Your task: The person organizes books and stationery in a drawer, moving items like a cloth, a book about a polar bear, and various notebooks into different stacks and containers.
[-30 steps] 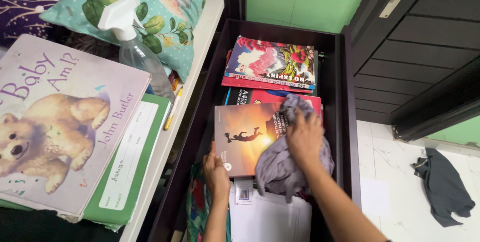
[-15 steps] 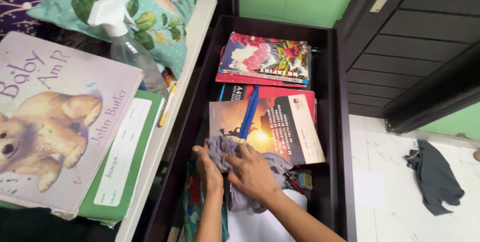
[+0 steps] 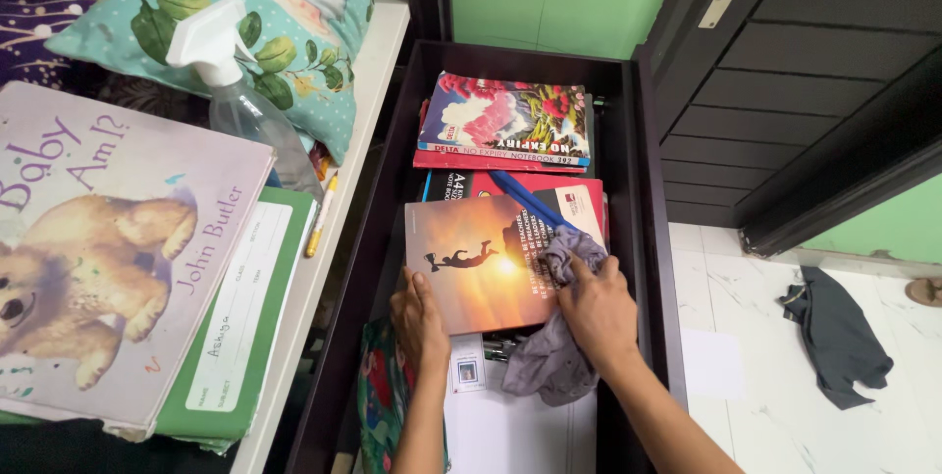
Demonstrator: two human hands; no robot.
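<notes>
Down in the dark drawer (image 3: 648, 238), both hands work on an orange sunset-cover book (image 3: 476, 263).

Partly hidden — the book's right edge lies under a crumpled grey cloth (image 3: 551, 356), and a red notebook (image 3: 579, 197) beneath shows only its top strip. Right hand (image 3: 597, 309) presses flat on the cloth, fingers curled gripping it; left hand (image 3: 420, 322) clasps the book's lower-left corner, thumb on the cover — both forearms run off the bottom edge.
</notes>
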